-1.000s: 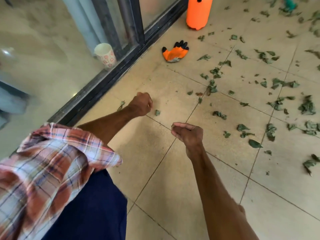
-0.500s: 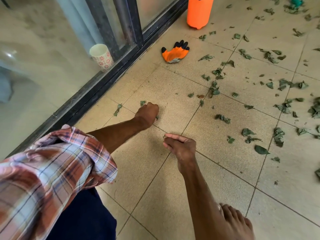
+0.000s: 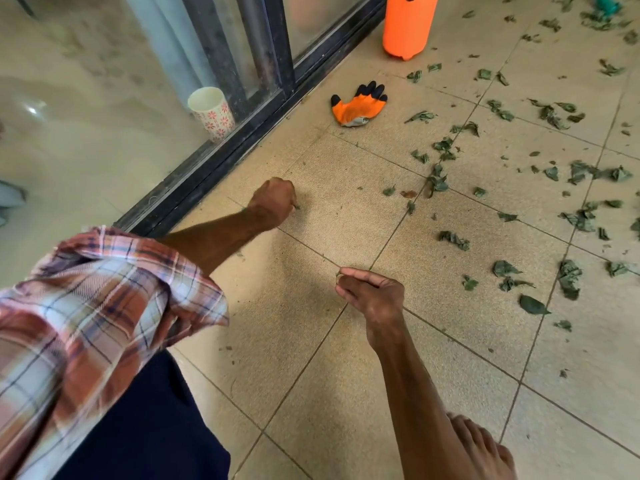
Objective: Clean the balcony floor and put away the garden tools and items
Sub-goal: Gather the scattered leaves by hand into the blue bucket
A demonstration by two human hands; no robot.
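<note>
Left hand (image 3: pixel 273 202) low over the beige speckled floor tiles (image 3: pixel 450 393), fingers curled tight into a fist around a small green leaf bit (image 3: pixel 296 206) — only its tip peeping out beside the knuckles. Right hand (image 3: pixel 375 296) nearer, just over a grout line, fingers drawn together and thumb pressed on the forefinger, pinching a greenish speck (image 3: pixel 337 274) (too small to name for sure). Torn green leaf scraps (image 3: pixel 568 278) strewn across the tiles to the right, most of them well apart from both hands. Orange work glove with black fingertips (image 3: pixel 358 105) flat on the floor beyond the left hand, near the black metal sliding-door track (image 3: pixel 221 161) — orange plastic sprayer bottle (image 3: pixel 408 29) upright farther back. White paper cup with red flower print (image 3: pixel 211 112) on the far side of the glass, close against the frame. Rolled plaid sleeve (image 3: pixel 104 299) on the left arm; bare foot (image 3: pixel 481 448) at the lower right.
</note>
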